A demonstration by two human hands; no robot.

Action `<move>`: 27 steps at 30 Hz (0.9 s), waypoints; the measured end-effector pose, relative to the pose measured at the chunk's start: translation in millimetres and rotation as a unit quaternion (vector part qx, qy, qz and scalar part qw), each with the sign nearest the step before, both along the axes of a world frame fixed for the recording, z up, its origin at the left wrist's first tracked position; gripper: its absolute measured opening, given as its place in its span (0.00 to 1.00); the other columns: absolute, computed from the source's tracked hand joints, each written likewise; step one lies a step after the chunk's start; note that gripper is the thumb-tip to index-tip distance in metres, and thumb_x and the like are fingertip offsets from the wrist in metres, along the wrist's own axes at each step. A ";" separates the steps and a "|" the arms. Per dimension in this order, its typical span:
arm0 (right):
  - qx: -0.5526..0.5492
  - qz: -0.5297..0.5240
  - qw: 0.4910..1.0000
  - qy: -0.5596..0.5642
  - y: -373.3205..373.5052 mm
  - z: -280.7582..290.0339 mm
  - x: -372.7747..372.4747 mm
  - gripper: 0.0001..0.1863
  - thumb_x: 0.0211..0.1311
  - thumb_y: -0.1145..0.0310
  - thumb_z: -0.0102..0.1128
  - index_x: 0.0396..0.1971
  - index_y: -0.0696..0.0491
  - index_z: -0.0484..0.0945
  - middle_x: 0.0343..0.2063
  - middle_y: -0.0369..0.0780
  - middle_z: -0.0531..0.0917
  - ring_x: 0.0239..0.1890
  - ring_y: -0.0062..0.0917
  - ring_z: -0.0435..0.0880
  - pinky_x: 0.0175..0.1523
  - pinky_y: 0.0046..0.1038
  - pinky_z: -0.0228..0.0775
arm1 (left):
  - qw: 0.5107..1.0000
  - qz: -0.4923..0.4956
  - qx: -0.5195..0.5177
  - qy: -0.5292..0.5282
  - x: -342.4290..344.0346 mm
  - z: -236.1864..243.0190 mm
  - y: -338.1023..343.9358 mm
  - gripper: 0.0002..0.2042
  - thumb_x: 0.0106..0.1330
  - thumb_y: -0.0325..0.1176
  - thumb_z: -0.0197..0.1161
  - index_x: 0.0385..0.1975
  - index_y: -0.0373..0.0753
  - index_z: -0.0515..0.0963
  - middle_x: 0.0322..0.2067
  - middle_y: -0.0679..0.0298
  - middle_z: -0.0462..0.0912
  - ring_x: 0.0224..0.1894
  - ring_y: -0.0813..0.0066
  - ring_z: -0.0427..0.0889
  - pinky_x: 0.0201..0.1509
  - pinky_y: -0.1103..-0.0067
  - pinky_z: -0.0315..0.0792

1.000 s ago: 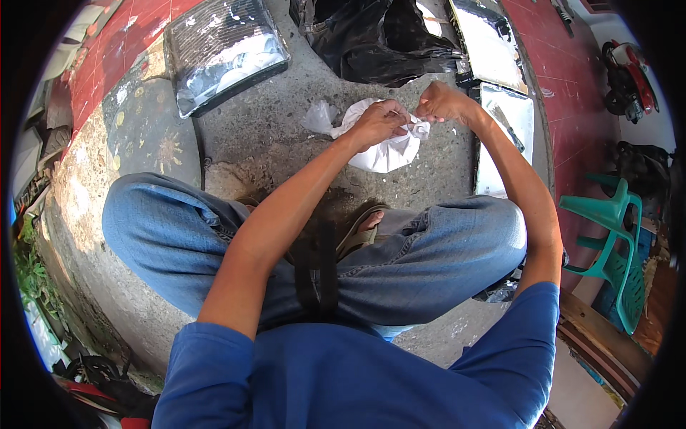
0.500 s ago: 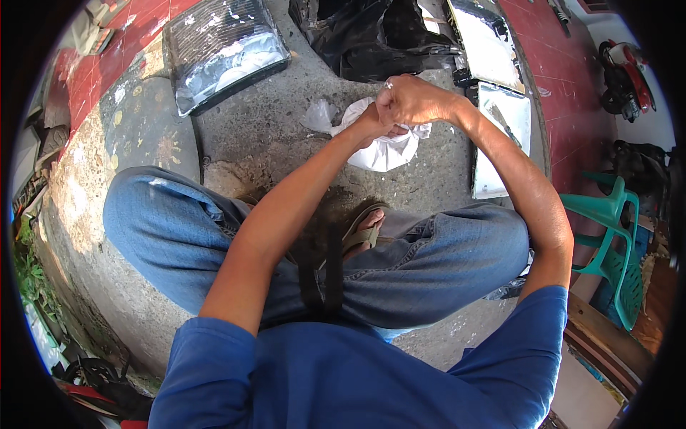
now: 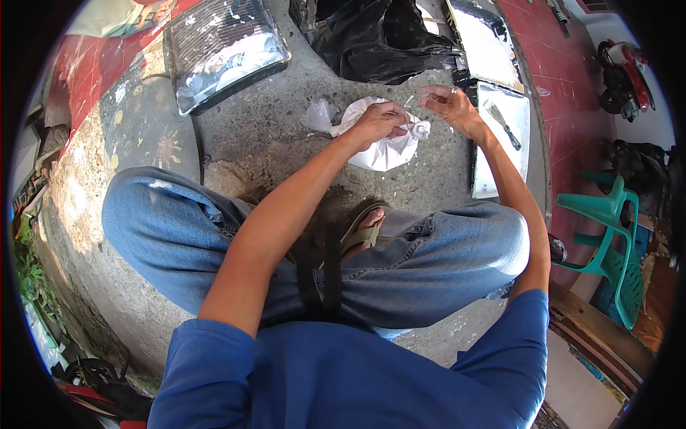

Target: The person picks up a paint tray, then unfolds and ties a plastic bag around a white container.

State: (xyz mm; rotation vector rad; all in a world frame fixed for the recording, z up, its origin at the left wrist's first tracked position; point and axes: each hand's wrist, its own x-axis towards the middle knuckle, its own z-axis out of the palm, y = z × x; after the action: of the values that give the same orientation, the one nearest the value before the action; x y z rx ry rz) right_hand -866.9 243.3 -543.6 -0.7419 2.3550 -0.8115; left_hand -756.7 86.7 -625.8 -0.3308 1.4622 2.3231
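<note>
A white plastic bag (image 3: 382,156) with contents rests on the concrete between my feet and the black plastic sheet. My left hand (image 3: 377,123) is over the bag, its fingers closed on the gathered neck. To the right of it, apart from the bag, my right hand (image 3: 453,111) is raised with thumb and fingers curled toward each other. A thin pale strand seems to show by its fingertips, too fine to make out. A clear crumpled plastic piece (image 3: 319,114) lies against the bag's left side.
Black plastic sheet (image 3: 379,46) lies ahead. A paint-smeared ridged panel (image 3: 225,53) is at far left. White-smeared trays (image 3: 493,46) stand at right, the nearer holding a putty knife (image 3: 506,127). A green plastic chair (image 3: 607,236) stands at right.
My right hand has come away from my left, moving right and opening a gap between them. The left hand stays at the bag and now shows more plainly.
</note>
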 end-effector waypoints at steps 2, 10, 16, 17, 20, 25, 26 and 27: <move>0.013 0.012 0.998 0.067 -3.3 0.4 4.1 0.15 0.58 0.67 0.57 0.45 0.55 0.76 0.31 0.41 0.80 0.31 0.24 0.78 0.36 0.25 0.71 | 1.000 0.004 -0.005 -0.002 1.1 0.4 -0.5 0.07 0.64 0.31 0.56 0.37 0.36 0.75 0.38 0.63 0.79 0.35 0.77 0.79 0.41 0.83 0.74; 0.018 0.009 0.989 0.146 -1.1 -2.2 7.6 0.14 0.58 0.68 0.56 0.45 0.53 0.77 0.34 0.43 0.82 0.36 0.27 0.80 0.42 0.27 0.71 | 1.000 0.011 -0.001 0.013 2.4 -6.0 -0.3 0.08 0.63 0.33 0.57 0.38 0.37 0.75 0.37 0.64 0.80 0.35 0.76 0.80 0.38 0.82 0.74; -0.023 -0.079 0.977 -0.196 0.9 2.7 -0.8 0.17 0.52 0.63 0.63 0.41 0.53 0.80 0.33 0.37 0.83 0.34 0.19 0.78 0.41 0.23 0.69 | 1.000 -0.007 -0.014 -0.014 2.5 -1.5 -1.1 0.07 0.63 0.33 0.57 0.38 0.40 0.76 0.38 0.67 0.79 0.36 0.79 0.79 0.40 0.83 0.72; -0.023 -0.080 0.977 -0.198 -0.9 4.0 -2.1 0.17 0.52 0.63 0.63 0.41 0.53 0.80 0.33 0.37 0.83 0.34 0.19 0.78 0.41 0.23 0.69 | 1.000 -0.008 -0.014 -0.016 2.9 -1.0 -1.4 0.07 0.63 0.33 0.57 0.38 0.40 0.76 0.38 0.67 0.79 0.36 0.79 0.79 0.40 0.83 0.72; -0.024 0.067 0.990 -0.126 -11.0 5.4 -2.4 0.15 0.48 0.61 0.64 0.34 0.54 0.82 0.30 0.37 0.84 0.34 0.23 0.81 0.41 0.26 0.72 | 1.000 -0.004 -0.007 -0.018 3.0 0.4 -2.0 0.07 0.64 0.33 0.57 0.37 0.40 0.76 0.38 0.67 0.79 0.35 0.80 0.79 0.40 0.83 0.72; 0.057 0.118 0.990 -0.044 -25.2 8.9 0.5 0.11 0.46 0.70 0.65 0.31 0.59 0.81 0.23 0.36 0.83 0.27 0.17 0.78 0.36 0.21 0.71 | 1.000 -0.003 0.012 -0.015 2.8 0.5 -0.4 0.06 0.64 0.33 0.57 0.37 0.39 0.75 0.36 0.67 0.79 0.35 0.79 0.79 0.40 0.83 0.72; 0.053 0.118 0.991 -0.025 -30.2 10.7 3.5 0.10 0.45 0.70 0.66 0.29 0.58 0.82 0.21 0.36 0.82 0.26 0.16 0.77 0.35 0.22 0.70 | 1.000 -0.001 0.011 -0.017 3.1 -1.1 -1.7 0.06 0.64 0.33 0.57 0.37 0.39 0.75 0.36 0.67 0.79 0.35 0.79 0.79 0.40 0.83 0.72; 0.052 0.120 0.991 -0.026 -34.7 13.0 6.1 0.10 0.45 0.70 0.66 0.29 0.58 0.82 0.21 0.36 0.82 0.26 0.16 0.77 0.35 0.22 0.70 | 1.000 0.000 0.009 -0.016 3.3 -2.8 -2.9 0.09 0.63 0.33 0.58 0.38 0.37 0.75 0.37 0.64 0.79 0.36 0.76 0.80 0.41 0.81 0.73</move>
State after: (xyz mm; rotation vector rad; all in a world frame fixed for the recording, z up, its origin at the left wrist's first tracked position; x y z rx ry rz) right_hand -860.8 208.6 -530.6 -0.9269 2.1901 -0.5932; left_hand -753.4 83.8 -628.6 -0.3624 1.4261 2.3177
